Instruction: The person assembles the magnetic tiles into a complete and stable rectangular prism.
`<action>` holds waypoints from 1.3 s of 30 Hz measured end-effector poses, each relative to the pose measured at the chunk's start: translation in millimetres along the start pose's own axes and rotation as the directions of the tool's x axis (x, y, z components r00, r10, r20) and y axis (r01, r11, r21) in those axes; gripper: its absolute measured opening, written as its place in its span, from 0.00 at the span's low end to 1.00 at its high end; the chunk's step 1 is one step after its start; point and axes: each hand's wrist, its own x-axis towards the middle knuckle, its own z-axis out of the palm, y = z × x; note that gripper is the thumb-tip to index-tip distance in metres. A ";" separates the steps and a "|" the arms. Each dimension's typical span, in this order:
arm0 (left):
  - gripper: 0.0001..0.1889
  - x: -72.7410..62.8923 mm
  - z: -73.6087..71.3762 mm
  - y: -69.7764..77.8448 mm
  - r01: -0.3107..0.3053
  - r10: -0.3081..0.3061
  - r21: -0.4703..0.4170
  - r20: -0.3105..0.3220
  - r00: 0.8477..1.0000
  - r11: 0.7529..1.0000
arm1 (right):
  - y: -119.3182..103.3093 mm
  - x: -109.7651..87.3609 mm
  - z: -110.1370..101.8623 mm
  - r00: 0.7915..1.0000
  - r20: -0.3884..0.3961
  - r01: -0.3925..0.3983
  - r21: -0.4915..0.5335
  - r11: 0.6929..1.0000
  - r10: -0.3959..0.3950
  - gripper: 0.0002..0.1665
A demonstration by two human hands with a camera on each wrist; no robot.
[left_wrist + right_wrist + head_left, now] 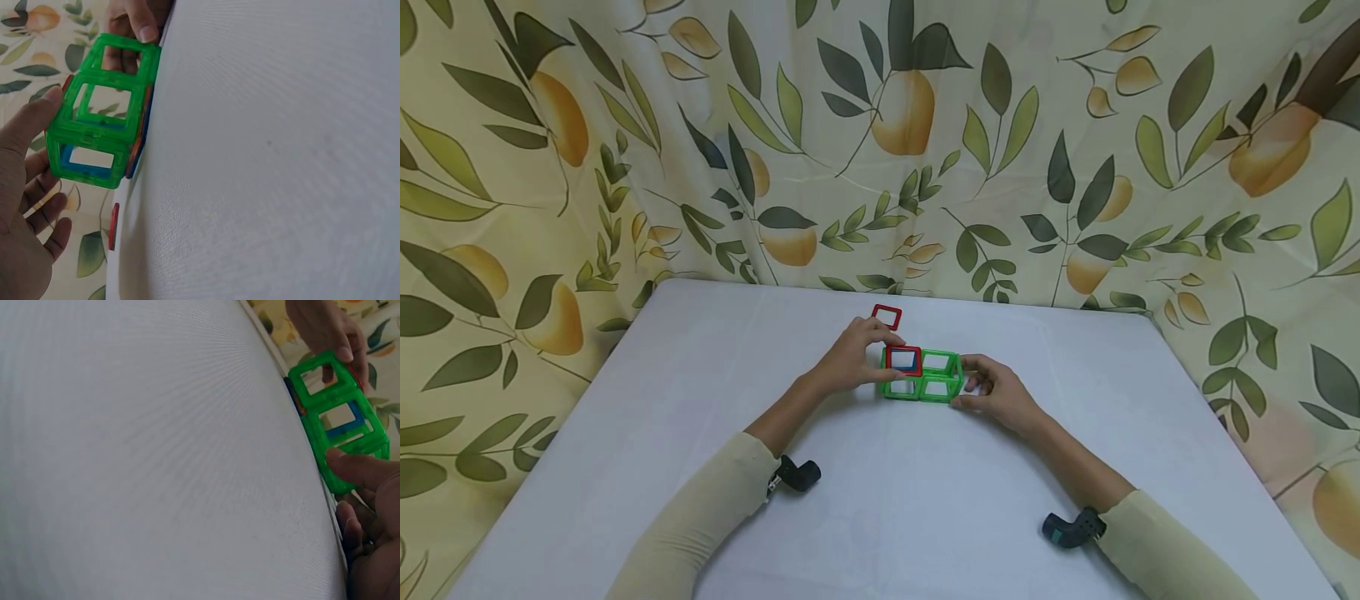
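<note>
A box-like build of green magnetic tiles [920,388], two squares long, sits on the white table in front of me. On its top left lies a red square magnetic tile [919,362], pinched by my left hand [850,357] with the thumb at the front edge and a finger at the back. My right hand [1006,395] grips the right end of the build, its thumb [359,467] on the front green face and the other fingers curled behind. Blue tile edges [358,414] show through the open green frames in the right wrist view. An orange edge [134,156] is visible low on one side.
Behind the build, near the table's back edge, a loose red square tile [887,307] lies flat. A leaf-and-fruit patterned curtain [850,200] hangs right behind the white table [880,517]. Both wrists carry small black cameras [800,475].
</note>
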 end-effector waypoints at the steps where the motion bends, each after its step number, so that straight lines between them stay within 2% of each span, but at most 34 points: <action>1: 0.25 0.1 0.2 -0.1 0.000 0.000 0.003 0.001 1.000 1.000 | 0.4 0.1 0.0 1.000 -0.001 0.000 -0.001 1.000 0.000 0.40; 10: 0.32 3.9 4.4 0.8 0.034 -0.036 0.033 0.045 0.998 0.999 | -5.3 -1.5 1.4 1.000 0.004 0.003 -0.001 1.000 -0.003 0.41; 15: 0.31 5.5 5.7 2.1 0.058 -0.059 0.018 0.055 0.997 0.998 | -7.0 -1.3 1.1 1.000 0.008 0.012 0.011 1.000 -0.013 0.41; 21: 0.30 5.3 4.3 2.3 0.040 -0.039 -0.011 0.052 0.998 0.999 | -9.1 -1.0 1.3 1.000 0.005 0.002 -0.015 1.000 -0.002 0.40; 30: 0.30 5.0 4.4 0.0 0.028 -0.026 -0.026 0.071 0.997 0.999 | -44.2 -12.6 1.9 1.000 0.018 0.002 -0.020 1.000 -0.002 0.37; 39: 0.30 3.9 4.6 -0.5 0.041 -0.038 -0.036 0.078 0.996 0.999 | -43.3 -13.4 2.1 1.000 0.017 -0.003 -0.008 1.000 0.003 0.38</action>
